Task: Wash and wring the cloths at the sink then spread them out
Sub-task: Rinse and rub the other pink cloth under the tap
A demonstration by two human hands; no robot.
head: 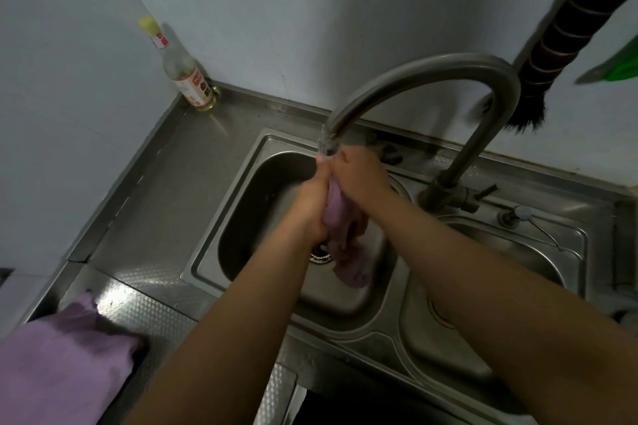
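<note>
While both hands, left point(312, 207) & right point(359, 176), grip cloth point(340, 217) under tap point(414, 72), splash risks wetting bench point(165, 190) at 9 o'clock.

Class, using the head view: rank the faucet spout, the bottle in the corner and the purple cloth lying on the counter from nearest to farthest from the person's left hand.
1. Faucet spout: just above the left hand, over the basin.
2. Bottle: back-left corner by the wall.
3. Purple cloth on the counter: front-left, nearest the camera.
</note>
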